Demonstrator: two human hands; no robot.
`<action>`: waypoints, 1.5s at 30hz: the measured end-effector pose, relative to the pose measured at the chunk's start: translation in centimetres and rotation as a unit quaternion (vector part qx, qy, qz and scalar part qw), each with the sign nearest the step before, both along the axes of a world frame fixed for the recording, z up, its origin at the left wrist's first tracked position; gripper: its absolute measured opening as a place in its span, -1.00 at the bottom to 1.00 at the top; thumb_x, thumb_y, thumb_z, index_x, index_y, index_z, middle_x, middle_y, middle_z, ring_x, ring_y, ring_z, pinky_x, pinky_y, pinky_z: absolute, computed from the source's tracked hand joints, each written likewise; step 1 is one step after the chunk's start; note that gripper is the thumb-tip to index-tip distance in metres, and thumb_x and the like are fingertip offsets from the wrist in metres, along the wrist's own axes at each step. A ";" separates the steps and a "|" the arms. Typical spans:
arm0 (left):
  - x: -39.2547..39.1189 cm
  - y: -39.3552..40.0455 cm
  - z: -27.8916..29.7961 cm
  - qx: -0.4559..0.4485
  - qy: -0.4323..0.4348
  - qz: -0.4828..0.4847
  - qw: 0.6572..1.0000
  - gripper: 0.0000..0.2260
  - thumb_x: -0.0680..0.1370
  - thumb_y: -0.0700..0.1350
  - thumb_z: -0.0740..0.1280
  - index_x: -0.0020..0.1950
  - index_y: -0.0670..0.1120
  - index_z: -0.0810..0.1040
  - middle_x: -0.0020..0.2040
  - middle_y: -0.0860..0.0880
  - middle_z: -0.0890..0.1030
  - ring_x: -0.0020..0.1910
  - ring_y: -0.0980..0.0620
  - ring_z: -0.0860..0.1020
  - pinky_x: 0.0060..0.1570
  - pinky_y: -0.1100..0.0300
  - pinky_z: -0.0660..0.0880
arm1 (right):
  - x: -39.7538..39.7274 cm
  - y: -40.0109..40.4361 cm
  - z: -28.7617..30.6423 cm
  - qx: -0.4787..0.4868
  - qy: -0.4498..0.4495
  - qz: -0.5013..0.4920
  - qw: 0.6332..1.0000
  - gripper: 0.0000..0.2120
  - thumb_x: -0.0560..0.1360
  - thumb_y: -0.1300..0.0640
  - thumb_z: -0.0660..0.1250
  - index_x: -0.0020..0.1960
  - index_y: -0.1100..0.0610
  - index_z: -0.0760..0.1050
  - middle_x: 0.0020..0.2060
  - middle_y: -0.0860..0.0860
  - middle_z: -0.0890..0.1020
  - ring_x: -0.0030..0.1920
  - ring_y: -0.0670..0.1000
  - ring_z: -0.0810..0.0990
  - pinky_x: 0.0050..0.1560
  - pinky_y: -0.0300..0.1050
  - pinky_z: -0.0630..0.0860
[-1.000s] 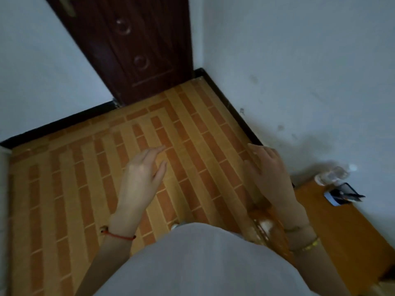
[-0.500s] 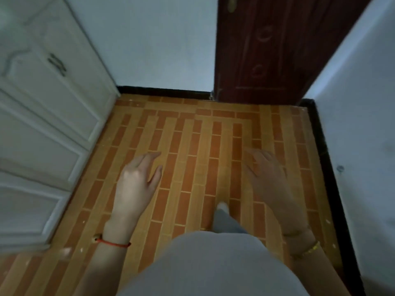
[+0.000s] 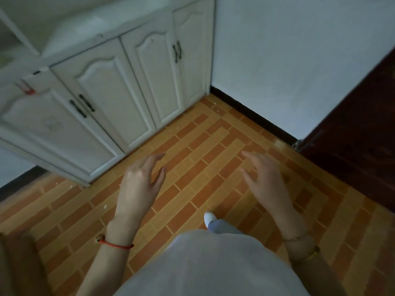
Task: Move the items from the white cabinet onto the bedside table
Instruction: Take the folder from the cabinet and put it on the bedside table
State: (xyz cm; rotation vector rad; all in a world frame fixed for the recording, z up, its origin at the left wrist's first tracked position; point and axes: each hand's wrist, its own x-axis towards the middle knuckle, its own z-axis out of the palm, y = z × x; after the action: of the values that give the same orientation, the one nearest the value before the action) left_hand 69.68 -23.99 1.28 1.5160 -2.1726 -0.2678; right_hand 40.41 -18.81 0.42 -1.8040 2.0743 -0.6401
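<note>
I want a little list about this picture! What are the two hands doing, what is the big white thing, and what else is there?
left hand: open, holding nothing, red string bracelet on the wrist
right hand: open, holding nothing
white wooden cabinet: ahead on the left, all visible doors closed, dark handles
floor: orange and tan brick-pattern tiles
dark brown door: at the right
items on the cabinet top: too blurred to tell
</note>
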 end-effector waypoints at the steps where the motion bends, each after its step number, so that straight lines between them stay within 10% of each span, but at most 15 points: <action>1: -0.2 -1.1 0.3 -0.004 0.003 0.023 1.000 -0.72 0.59 -0.09 0.34 0.29 -0.09 0.54 0.13 -0.06 0.64 0.11 -0.04 0.62 0.08 -0.01 0.57 | -0.3 -2.3 0.4 -0.008 0.000 0.019 1.000 -0.58 0.55 0.06 0.31 0.40 0.04 0.39 0.27 -0.03 0.51 0.27 -0.10 0.43 0.19 -0.27 0.35; 17: 4.9 -10.9 1.3 -0.018 0.003 0.345 0.938 -0.73 0.57 -0.10 0.36 0.27 -0.09 0.54 0.12 -0.07 0.64 0.07 -0.08 0.62 0.02 -0.03 0.59 | 6.8 -29.3 1.4 -0.025 0.011 0.306 0.952 -0.57 0.55 0.05 0.33 0.41 0.02 0.40 0.31 -0.02 0.50 0.33 -0.03 0.44 0.31 -0.16 0.37; 45: 37.5 -38.5 3.8 -0.066 -0.006 0.534 0.843 -0.71 0.57 -0.13 0.36 0.29 -0.13 0.56 0.15 -0.09 0.65 0.11 -0.08 0.62 0.02 -0.01 0.60 | 46.8 -65.6 2.5 -0.089 -0.031 0.505 0.858 -0.61 0.54 0.11 0.35 0.36 0.07 0.44 0.22 0.00 0.55 0.25 -0.06 0.43 0.22 -0.27 0.28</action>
State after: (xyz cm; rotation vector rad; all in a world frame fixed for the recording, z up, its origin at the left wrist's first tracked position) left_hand 107.23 -62.54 5.12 2.3406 -1.0184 0.2683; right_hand 87.23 -84.37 2.89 -2.5363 0.7722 -0.5432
